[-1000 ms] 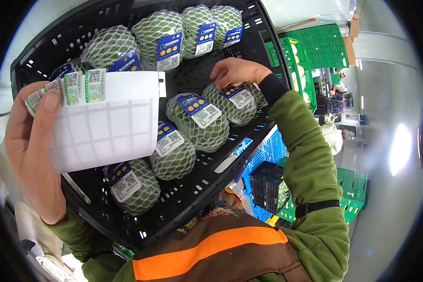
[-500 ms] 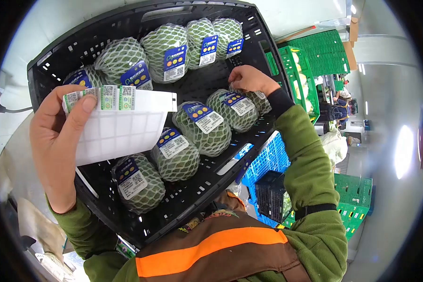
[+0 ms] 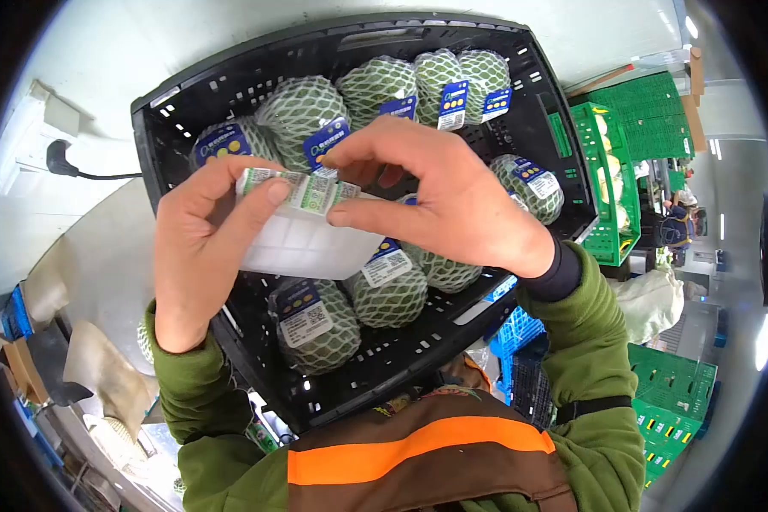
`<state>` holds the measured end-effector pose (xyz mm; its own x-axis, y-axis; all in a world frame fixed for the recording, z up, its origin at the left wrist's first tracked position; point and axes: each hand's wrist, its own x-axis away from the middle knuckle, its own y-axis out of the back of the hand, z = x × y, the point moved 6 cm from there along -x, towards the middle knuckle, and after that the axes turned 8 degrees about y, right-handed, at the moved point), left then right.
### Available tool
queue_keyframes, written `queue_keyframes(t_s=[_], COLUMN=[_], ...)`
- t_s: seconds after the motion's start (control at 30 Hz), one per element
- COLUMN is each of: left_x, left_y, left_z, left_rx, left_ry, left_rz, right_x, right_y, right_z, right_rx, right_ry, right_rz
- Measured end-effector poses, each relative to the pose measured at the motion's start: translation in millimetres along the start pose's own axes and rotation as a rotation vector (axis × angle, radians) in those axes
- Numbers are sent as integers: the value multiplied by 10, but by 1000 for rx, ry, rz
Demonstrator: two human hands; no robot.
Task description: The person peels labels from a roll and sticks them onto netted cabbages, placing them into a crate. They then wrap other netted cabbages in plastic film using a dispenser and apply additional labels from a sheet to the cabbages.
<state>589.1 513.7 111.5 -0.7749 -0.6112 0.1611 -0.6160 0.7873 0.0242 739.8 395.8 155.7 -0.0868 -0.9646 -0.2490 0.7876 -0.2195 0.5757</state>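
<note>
My left hand (image 3: 222,230) pinches a white backing sheet of stickers (image 3: 307,243) between thumb and fingers, above a black crate. Along the sheet's upper edge runs a row of green-and-white labels (image 3: 294,189) with printed codes. The thumb and forefinger of my right hand (image 3: 439,192) close on the right end of that row. Below both hands, the black crate (image 3: 384,36) holds several round green produce pieces (image 3: 303,107) in white netting, with blue-and-white tags. One netted piece (image 3: 316,328) lies near the crate's lower left. My hands and the sheet hide some of the pieces.
A green crate (image 3: 613,247) with pale produce stands right of the black crate, near stacked green crates (image 3: 648,111). More green crates (image 3: 674,384) are at lower right. A black plug with cable (image 3: 64,160) is on the left wall. A person (image 3: 678,224) is far off at right.
My right hand has left the netted piece at the crate's right end and moved left to the sticker sheet. The crate appears shifted right in view.
</note>
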Motion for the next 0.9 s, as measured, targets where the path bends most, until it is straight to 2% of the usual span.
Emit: queue_keyframes(t_s=[0.13,0.33,0.4,0.43,0.5,0.53,0.57,0.6,0.63,0.7,0.73,0.8,0.9], left_x=[11,-14,-40,-37,-2,11,37,71,106,172,181,249,287], left_y=[5,3,31,21,139,215,301,376,411,500,598,474,451], left_z=[-7,-2,55,49,-47,-34,-6,16,-23,-19,56,-96,-76], left_rx=[40,-45,-229,-216,-347,-197,-46,51,101,-85,-78,-1125,-1178], left_ry=[-45,20,97,108,-34,-148,-260,-274,-275,-115,-104,-625,-526], left_rz=[7,-3,-82,-72,-330,-429,-531,-632,-706,-776,-774,-717,-677], right_x=[-51,-44,39,47,86,199,314,404,560,974,1088,1165,1120], right_y=[-77,-76,-164,-140,52,202,348,466,512,467,438,397,335], right_z=[-11,127,352,332,313,126,-96,-297,-591,-1157,-1275,-1421,-1481], right_rx=[12,270,727,728,422,47,-197,-189,-148,-198,-188,-175,-133], right_ry=[24,82,468,453,418,-9,-287,-381,-570,-899,-1024,-1099,-1174], right_rz=[-7,-61,-29,-14,-149,-282,-480,-445,-317,-145,-127,-103,-61])
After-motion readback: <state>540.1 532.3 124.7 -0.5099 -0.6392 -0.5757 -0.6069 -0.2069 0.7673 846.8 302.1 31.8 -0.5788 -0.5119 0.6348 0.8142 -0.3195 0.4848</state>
